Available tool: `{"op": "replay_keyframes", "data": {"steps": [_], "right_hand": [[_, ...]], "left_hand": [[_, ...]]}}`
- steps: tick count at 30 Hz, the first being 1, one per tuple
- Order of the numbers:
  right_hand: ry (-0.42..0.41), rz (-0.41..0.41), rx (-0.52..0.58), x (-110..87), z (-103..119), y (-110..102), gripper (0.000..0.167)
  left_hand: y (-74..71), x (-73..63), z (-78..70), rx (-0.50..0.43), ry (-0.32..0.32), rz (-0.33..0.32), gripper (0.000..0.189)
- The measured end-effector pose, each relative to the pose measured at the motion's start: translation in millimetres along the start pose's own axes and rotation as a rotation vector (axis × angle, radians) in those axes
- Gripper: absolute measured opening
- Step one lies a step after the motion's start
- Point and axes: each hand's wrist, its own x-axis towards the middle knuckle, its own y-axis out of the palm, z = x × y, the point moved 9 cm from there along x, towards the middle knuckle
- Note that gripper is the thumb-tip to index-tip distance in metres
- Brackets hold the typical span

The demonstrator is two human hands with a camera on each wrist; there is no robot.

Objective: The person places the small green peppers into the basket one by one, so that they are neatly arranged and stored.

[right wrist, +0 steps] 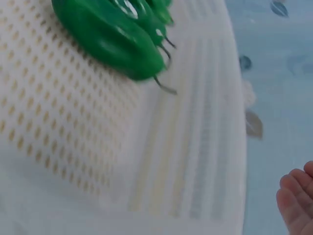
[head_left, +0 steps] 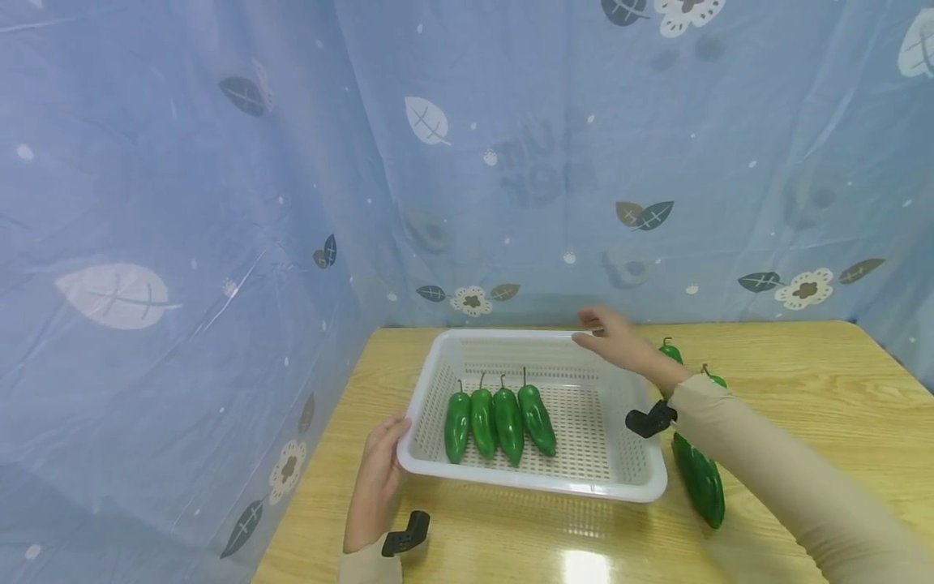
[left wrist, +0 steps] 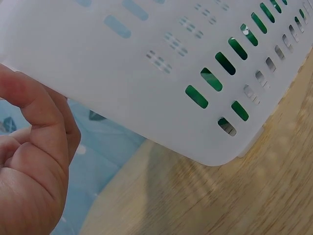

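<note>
A white slotted plastic basket point(head_left: 533, 482) stands on the wooden table. Several glossy green peppers point(head_left: 508, 426) with thin stems lie side by side in its left and middle part. My left hand point(head_left: 379, 462) grips the basket's left rim; the left wrist view shows its curled fingers point(left wrist: 54, 115) at the edge of the white wall. Over the back right corner of the basket reaches my right hand point(head_left: 620, 342), its fingers extended and nothing in them. In the right wrist view those fingertips point(right wrist: 296, 196) appear beyond the rim, apart from the peppers point(right wrist: 112, 44) inside.
More green peppers lie on the table right of the basket: a large one near the front point(head_left: 700, 478), and others partly hidden behind my right forearm point(head_left: 759, 446). A blue patterned curtain point(head_left: 511, 203) hangs along the table's back and left sides.
</note>
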Motion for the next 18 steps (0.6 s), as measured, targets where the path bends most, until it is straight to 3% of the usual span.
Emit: {"op": "replay_keyframes", "data": {"steps": [10, 18], "right_hand": [[0.093, -0.052, -0.010, -36.2, -44.1, -58.0, 0.067], [0.156, -0.080, -0.100, -74.3, -85.8, -82.3, 0.066]], "left_hand": [[-2.1, -0.5, -0.6, 0.012, 0.005, -0.009, 0.049], [-2.1, -1.3, 0.6, 0.012, 0.018, 0.000, 0.048]]}}
